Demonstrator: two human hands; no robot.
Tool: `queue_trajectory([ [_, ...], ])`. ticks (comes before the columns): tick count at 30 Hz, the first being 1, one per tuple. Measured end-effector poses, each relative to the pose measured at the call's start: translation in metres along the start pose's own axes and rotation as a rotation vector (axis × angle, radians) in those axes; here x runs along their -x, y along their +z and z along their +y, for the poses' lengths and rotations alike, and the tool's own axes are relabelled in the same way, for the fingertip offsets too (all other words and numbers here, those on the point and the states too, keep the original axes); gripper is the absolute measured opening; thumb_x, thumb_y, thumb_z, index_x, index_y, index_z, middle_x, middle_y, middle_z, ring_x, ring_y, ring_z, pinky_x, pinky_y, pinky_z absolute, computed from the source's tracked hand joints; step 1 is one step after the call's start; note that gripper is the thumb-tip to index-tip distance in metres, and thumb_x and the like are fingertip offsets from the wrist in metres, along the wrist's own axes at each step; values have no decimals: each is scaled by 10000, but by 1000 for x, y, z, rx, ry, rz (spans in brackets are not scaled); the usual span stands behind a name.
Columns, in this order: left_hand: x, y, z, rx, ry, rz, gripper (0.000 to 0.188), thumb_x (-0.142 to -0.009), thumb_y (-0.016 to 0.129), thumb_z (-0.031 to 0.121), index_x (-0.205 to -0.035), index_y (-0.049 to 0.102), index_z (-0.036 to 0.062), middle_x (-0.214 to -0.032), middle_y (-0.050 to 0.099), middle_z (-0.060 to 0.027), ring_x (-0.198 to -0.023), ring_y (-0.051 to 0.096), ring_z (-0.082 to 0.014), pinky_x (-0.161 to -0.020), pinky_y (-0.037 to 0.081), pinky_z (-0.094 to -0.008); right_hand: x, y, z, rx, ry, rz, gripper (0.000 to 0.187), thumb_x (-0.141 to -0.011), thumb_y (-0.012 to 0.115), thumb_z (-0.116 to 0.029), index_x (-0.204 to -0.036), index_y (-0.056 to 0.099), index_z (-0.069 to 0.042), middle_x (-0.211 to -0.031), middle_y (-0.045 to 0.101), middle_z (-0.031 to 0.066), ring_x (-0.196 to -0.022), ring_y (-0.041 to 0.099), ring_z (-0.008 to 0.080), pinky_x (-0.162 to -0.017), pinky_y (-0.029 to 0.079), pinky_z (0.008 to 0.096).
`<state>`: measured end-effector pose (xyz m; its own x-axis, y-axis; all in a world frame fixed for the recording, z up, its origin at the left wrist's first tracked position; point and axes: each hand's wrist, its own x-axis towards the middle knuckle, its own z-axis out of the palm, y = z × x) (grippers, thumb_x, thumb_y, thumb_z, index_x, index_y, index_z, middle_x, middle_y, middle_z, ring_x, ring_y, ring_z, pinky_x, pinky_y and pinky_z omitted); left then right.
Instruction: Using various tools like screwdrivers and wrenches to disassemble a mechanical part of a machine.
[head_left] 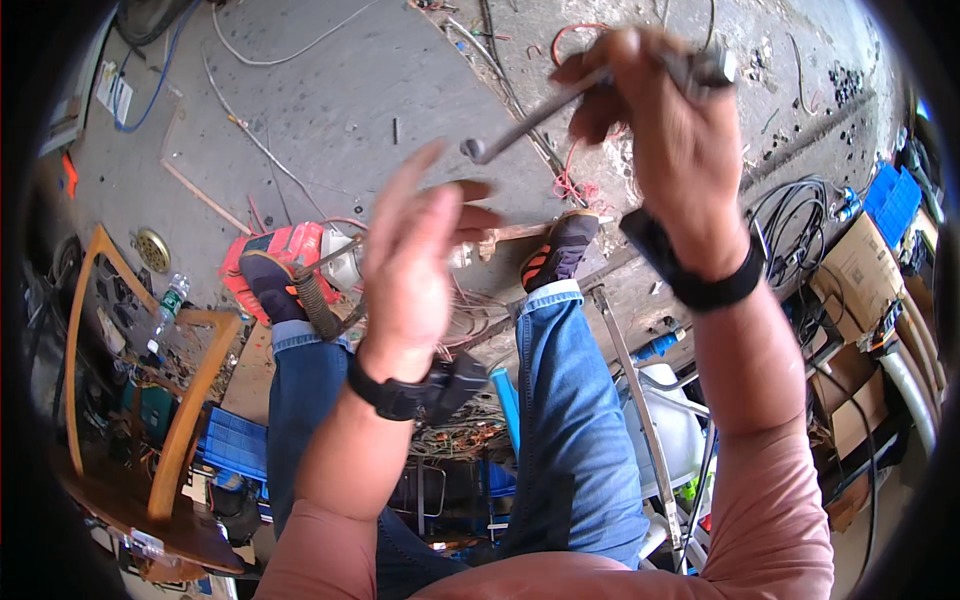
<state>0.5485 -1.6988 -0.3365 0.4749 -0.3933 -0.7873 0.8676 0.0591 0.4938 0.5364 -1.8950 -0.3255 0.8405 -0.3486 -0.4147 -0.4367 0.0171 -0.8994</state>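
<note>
My right hand (680, 150), raised at the upper right, is closed around a dark metal socket wrench (540, 115). Its long bar slants down to the left, and a hexagonal metal end shows beyond the knuckles. Motion blurs the hand and part of the tool. My left hand (408, 265) is held up nearer the middle, fingers apart and smeared, with nothing visible in it. The wrench's far tip lies above and right of its fingers, apart from them. Below, my left shoe (270, 285) rests against a red machine (235, 268) with a coil spring (316, 303) beside it, partly hidden by my left arm.
At left stands a wooden chair frame (172, 420) near a plastic bottle (172, 298). A blue crate (235, 440) sits below it. Black cable coils (795, 225) and cardboard boxes (855, 275) crowd the right. Loose cords cross the grey floor (330, 100).
</note>
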Motion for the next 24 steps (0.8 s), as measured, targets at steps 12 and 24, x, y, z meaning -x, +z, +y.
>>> queue_trajectory([
  [12, -62, -87, -129, -959, -98, -301, 534, -685, 665, 108, -1179, 484, 16, -1012, 587, -103, -925, 555, -159, -808, 431, -268, -79, 14, 69, 182, 482, -127, 371, -880, 456, -239, -646, 594, 13, -481, 483, 39, -396, 402, 131, -392, 309, 285],
  [24, -68, -77, -122, -924, -231, -292, 389, -696, 679, 216, -1004, 589, -4, -914, 623, -101, -840, 581, -169, -774, 435, -277, -84, 50, 134, 130, 535, -120, 313, -874, 477, -249, -717, 578, 2, -592, 584, 63, -476, 501, 134, -432, 389, 261],
])
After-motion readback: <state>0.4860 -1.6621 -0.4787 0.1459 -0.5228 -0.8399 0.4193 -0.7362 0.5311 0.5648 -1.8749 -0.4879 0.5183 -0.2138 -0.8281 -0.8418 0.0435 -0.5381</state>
